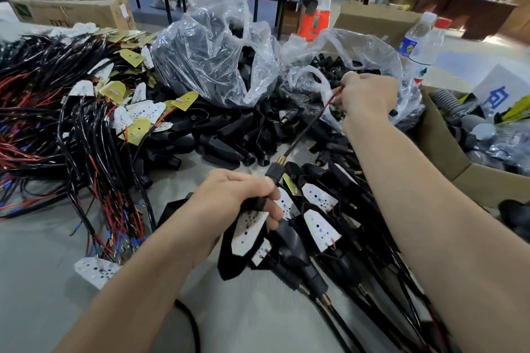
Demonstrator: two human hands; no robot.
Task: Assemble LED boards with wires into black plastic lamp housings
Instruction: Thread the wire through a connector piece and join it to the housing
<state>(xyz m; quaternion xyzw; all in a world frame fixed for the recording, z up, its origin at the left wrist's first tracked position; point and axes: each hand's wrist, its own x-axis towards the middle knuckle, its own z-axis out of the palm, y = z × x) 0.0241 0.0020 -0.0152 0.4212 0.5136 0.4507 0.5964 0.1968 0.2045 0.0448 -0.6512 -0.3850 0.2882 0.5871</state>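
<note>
My left hand (pixel 232 198) grips a black lamp housing (pixel 243 241) with a white LED board (pixel 249 231) seated in it. From the housing's stem (pixel 274 171) a black wire (pixel 304 130) runs up and to the right, taut. My right hand (pixel 368 94) pinches the wire's red and black end near a clear bag. Assembled housings with boards (pixel 319 215) lie in a heap under my right forearm. Loose empty housings (pixel 223 135) are piled in the middle. LED boards with red and black wires (pixel 86 112) cover the left side.
Two clear plastic bags (pixel 218 60) of black parts stand at the back. Water bottles (pixel 421 43) stand at the right, beside an open cardboard box (pixel 459 157) of grey parts. A loose LED board (pixel 96 268) lies near my left forearm. Cardboard boxes and tables stand behind.
</note>
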